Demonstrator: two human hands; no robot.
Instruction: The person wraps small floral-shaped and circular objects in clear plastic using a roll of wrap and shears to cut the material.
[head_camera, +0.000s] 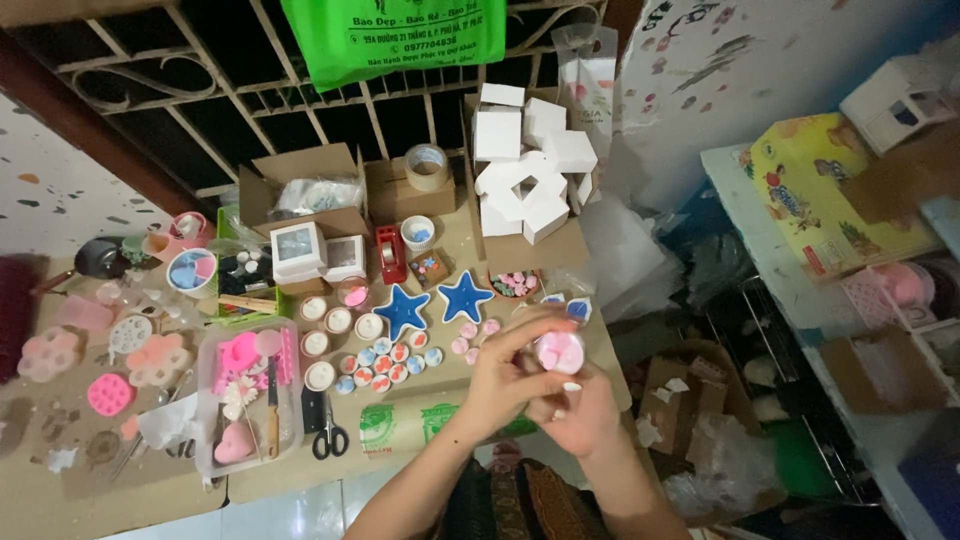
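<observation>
Both my hands meet over the table's front right edge around a small round pink-and-white piece (559, 351). My left hand (508, 372) comes up from below and pinches the piece from its left side with fingers curled over it. My right hand (578, 410) cups the same piece from underneath. On the table just behind them lie two blue star-shaped pieces (402, 311) and rows of small round red, blue and pink pieces (385, 362).
Black scissors (330, 437) and a clear tray (246, 400) of pink items lie front left. Pink moulds (156, 360), small white pots (338, 321), a red tape dispenser (390, 253), cardboard boxes (300, 185), stacked white boxes (525, 165) fill the back. Shelves (860, 300) stand right.
</observation>
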